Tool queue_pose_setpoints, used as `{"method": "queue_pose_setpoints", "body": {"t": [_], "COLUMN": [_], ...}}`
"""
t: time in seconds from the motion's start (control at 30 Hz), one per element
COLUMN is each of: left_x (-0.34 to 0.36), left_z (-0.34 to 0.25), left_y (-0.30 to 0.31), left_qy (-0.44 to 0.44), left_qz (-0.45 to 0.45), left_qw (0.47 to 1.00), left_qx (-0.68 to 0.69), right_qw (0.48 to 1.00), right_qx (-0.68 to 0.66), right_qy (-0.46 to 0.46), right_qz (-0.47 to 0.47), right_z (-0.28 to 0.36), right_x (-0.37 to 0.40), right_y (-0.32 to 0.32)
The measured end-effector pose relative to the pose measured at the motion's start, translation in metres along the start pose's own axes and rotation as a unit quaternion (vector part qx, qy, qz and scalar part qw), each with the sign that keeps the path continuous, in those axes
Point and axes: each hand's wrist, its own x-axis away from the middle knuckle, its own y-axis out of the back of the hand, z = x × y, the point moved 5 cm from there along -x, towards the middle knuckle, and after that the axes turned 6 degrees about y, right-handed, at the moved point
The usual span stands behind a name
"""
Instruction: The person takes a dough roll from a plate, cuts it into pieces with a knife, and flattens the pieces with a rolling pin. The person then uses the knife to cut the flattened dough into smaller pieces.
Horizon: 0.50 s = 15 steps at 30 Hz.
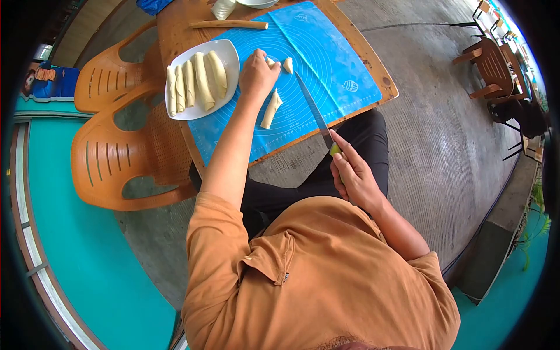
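My right hand [354,173] is wrapped around the green handle of a long knife [315,109], whose blade points up and away over the blue mat. My left hand [258,76] is closed over the mat, its fingertips pinching a small cut piece of dough [269,61]. Just to the right of those fingers lies another small dough piece [288,65]. A longer length of rolled dough [272,109] with a pointed end rests nearer to me, between the left hand and the blade.
The blue mat [350,61] with printed circles covers the wooden table's [175,23] near side. A white plate [231,61] of several dough rolls stands on the left. A wooden rolling pin [230,24] lies behind it. Orange chairs [111,157] stand left of the table.
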Motion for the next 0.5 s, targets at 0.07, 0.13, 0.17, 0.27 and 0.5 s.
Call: {"method": "queue_pose_setpoints", "body": {"t": [0.07, 0.13, 0.17, 0.27, 0.5], "left_x": [-0.001, -0.002, -0.001, 0.012, 0.088], "left_z": [0.001, -0.001, 0.000, 0.003, 0.005], "left_y": [0.000, 0.004, 0.007, 0.022, 0.057], "left_qy": [0.004, 0.007, 0.011, 0.010, 0.014], "left_qz": [0.010, 0.021, 0.014, 0.002, 0.097], "left_qw": [1.000, 1.000, 1.000, 0.999, 0.990], "left_qx": [0.004, 0.006, 0.010, 0.039, 0.097], "right_qw": [1.000, 1.000, 1.000, 0.999, 0.997], "right_qx": [-0.002, 0.000, 0.002, 0.048, 0.074], "right_qy": [0.004, 0.004, 0.003, 0.010, 0.003], "right_qz": [-0.002, 0.000, 0.002, 0.007, 0.033], "right_z": [0.000, 0.001, 0.001, 0.001, -0.001], "right_x": [0.000, 0.001, 0.002, 0.002, 0.006], "right_y": [0.000, 0.002, 0.002, 0.001, -0.018]}}
